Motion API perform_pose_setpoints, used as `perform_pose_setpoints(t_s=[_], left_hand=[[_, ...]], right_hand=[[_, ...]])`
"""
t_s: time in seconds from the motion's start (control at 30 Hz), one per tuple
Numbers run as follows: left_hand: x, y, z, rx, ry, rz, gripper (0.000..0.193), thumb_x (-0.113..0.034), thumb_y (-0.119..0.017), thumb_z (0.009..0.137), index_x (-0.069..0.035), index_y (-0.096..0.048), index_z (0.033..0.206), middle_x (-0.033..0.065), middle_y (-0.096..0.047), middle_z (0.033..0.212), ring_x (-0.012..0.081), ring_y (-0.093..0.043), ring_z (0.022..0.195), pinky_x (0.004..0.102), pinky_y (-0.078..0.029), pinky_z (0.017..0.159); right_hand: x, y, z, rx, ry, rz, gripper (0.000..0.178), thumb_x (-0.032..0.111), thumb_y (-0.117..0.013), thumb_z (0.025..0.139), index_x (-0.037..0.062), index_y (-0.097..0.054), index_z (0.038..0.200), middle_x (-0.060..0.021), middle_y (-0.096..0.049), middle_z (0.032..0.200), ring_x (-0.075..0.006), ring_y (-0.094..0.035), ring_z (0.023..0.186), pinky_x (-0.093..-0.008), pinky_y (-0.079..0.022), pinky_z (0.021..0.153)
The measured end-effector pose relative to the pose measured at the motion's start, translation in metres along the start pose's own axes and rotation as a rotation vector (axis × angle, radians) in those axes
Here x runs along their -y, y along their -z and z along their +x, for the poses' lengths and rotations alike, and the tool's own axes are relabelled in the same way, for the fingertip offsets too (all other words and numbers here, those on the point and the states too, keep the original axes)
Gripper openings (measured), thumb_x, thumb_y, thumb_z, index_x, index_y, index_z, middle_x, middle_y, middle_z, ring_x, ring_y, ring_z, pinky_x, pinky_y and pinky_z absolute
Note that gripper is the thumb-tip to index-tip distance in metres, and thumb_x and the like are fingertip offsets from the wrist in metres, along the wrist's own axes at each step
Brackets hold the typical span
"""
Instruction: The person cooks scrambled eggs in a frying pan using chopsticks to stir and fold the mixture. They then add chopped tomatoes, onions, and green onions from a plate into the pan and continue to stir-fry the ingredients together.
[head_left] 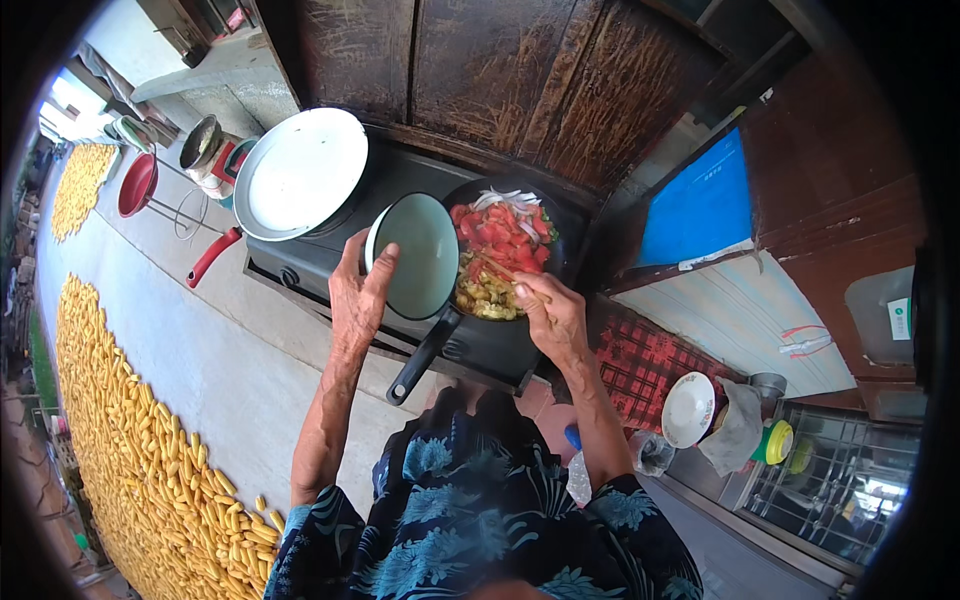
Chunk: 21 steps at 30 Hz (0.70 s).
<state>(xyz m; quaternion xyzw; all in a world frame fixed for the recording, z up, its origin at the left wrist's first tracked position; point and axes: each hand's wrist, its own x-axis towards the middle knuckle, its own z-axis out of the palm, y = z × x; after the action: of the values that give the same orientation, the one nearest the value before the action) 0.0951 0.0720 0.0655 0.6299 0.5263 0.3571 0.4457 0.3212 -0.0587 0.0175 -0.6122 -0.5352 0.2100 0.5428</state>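
Note:
My left hand [358, 292] grips the rim of a bowl [418, 262], pale green inside, with its thumb over the edge. The bowl is tilted beside a dark frying pan with a black handle [426, 358], and no food shows inside it. In the pan lie chopped red tomatoes [497, 232], white onion slices [512, 198], a little green at the right, and yellow-brown cooked pieces [486, 296] that look like egg. My right hand [560, 320] is closed around wooden chopsticks [500, 268], whose tips reach into the food.
On the stove's left side sits a large white round dish or lid [303, 172], with a red handle [214, 258] beneath. A wooden panel [480, 75] rises behind. Yellow corn cobs [160, 440] cover the floor at left; a white plate [688, 410] stands at right.

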Motion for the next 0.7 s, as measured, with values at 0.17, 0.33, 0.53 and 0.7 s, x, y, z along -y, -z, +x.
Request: perform_pose_setpoints(t_s=[0.17,0.33,0.53,0.7], left_hand=[[-0.018,-0.032,0.02,0.001,-0.3,0.455,0.072,-0.054,-0.072,0.08,-0.008,-0.056,0.132,0.0173,-0.057,0.092,0.0338,-0.061,0.087,0.0471,-0.052,0.074],[-0.02,-0.052,0.025,0.046,-0.489,0.664,0.076,-0.059,-0.073,0.078,-0.009,-0.056,0.131,0.0149,-0.055,0.09,0.0329,-0.058,0.091,0.0463,-0.052,0.072],[-0.02,-0.058,0.025,0.052,-0.54,0.727,0.083,-0.068,-0.071,0.075,-0.009,-0.055,0.132,0.0164,-0.054,0.094,0.0339,-0.058,0.092,0.0467,-0.052,0.072],[-0.017,-0.057,0.028,0.06,-0.544,0.737,0.085,-0.069,-0.07,0.075,-0.009,-0.054,0.133,0.017,-0.055,0.098,0.0342,-0.058,0.095,0.0479,-0.051,0.075]], right_hand=[[-0.032,-0.022,0.003,0.113,0.05,-0.008,0.015,0.003,-0.06,0.093,-0.0012,-0.065,0.107,-0.0182,-0.068,0.091,-0.0298,-0.069,0.08,-0.0331,-0.052,0.069],[-0.03,0.005,0.0,-0.093,0.011,0.003,0.014,0.004,-0.061,0.094,-0.002,-0.066,0.106,-0.0154,-0.068,0.086,-0.0216,-0.069,0.077,-0.0305,-0.053,0.068],[-0.044,-0.011,0.004,-0.065,0.062,-0.034,0.013,0.006,-0.062,0.095,-0.0016,-0.067,0.105,-0.0136,-0.068,0.084,-0.0172,-0.066,0.074,-0.0273,-0.051,0.066],[-0.03,0.032,-0.005,-0.297,0.004,0.083,0.013,0.005,-0.065,0.093,-0.0015,-0.065,0.104,-0.0154,-0.066,0.086,-0.0191,-0.065,0.07,-0.0292,-0.051,0.062]])
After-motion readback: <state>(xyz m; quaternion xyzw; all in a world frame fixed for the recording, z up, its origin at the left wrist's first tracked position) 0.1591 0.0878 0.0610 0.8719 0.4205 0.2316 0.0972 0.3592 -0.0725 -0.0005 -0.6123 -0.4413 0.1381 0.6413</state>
